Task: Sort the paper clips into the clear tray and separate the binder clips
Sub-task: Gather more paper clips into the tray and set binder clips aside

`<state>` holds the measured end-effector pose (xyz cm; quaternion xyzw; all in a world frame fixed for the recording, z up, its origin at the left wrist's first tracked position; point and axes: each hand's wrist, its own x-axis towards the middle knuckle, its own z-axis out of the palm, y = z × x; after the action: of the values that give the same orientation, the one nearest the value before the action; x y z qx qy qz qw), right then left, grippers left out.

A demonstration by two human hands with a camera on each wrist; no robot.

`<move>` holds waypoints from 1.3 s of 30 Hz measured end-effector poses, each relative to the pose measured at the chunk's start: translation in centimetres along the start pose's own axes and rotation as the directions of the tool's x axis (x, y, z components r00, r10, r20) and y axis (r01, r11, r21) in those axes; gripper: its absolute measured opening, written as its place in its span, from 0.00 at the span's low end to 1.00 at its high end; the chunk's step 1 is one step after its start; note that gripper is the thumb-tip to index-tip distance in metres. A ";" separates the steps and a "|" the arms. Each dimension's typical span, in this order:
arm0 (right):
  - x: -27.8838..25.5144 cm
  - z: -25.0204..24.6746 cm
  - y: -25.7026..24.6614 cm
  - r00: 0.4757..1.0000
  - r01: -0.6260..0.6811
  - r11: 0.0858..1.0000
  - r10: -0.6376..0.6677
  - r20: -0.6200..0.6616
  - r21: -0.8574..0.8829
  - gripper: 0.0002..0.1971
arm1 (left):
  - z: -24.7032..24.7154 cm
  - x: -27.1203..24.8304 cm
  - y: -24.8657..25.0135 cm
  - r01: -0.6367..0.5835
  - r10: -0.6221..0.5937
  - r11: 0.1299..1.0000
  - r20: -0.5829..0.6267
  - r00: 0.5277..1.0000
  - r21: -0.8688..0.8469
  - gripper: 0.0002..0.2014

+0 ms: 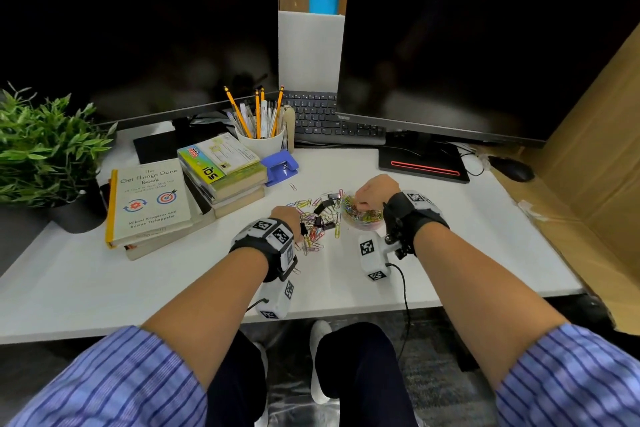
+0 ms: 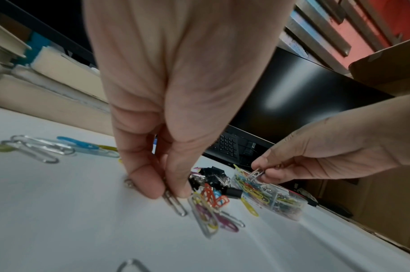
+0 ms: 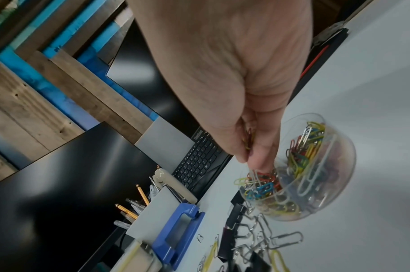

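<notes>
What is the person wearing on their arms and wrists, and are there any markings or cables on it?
Both forearms are bare, with blue-and-white striped sleeves pushed up near the elbows. Each wrist carries a black strap topped by white blocks printed with black-and-white square tag markers. A white camera housing with similar markers hangs beside each wrist, and a thin black cable trails from it toward the body. The fingers wear nothing.

Head view: even, bright overhead light; white surface (image 1: 415, 253) well lit, soft shadows beneath forearms. Both monitors (image 1: 485, 55) dark with faint diffuse reflections. Strong wide-angle bending at frame edges. Left wrist view: dimmer, left hand (image 2: 176, 92) close and soft, nearest paper clips (image 2: 43, 149) blurred. Right wrist view: tilted, glare streaks on monitor, clear tray (image 3: 315, 165) reasonably sharp, lower edge smeared
</notes>
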<state>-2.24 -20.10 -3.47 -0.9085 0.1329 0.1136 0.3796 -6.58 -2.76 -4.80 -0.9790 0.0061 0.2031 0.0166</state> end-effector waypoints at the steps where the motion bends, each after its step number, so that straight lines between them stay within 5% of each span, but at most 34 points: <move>1: -0.1 -0.2 0.0 0.999 0.036 0.998 -0.038 -0.033 -0.049 0.09 | -0.1 0.2 -0.1 0.005 -0.004 1.000 0.020 1.000 -0.017 0.14; 5: 0.3 0.0 -0.4 0.995 0.096 0.986 -0.098 -0.013 -0.138 0.14 | -0.1 0.1 -0.4 -0.063 0.062 0.998 0.025 0.998 0.031 0.19; 9: 0.8 0.5 -0.1 0.992 0.128 0.975 -0.129 0.005 -0.183 0.15 | 0.1 0.3 -0.5 -0.084 0.084 0.996 -0.005 0.996 0.018 0.07; 18: 0.3 0.1 -1.0 0.984 0.177 0.949 -0.180 0.014 -0.263 0.19 | 0.2 0.8 -0.4 -0.096 0.096 0.995 0.006 0.995 0.034 0.05; 24: -0.2 0.6 -0.4 0.965 0.262 0.866 -0.243 0.100 -0.425 0.17 | 0.0 0.6 -0.5 -0.074 0.074 0.996 0.010 0.997 0.042 0.21; 39: -0.2 1.2 0.2 0.940 0.331 0.794 -0.324 0.104 -0.510 0.11 | -0.2 0.0 -0.5 -0.086 0.086 0.996 0.003 0.996 0.035 0.23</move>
<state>-2.61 -19.38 -4.39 -0.9853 -0.0640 0.0831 0.1345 -6.44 -2.24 -4.58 -0.9772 0.0517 0.2044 0.0251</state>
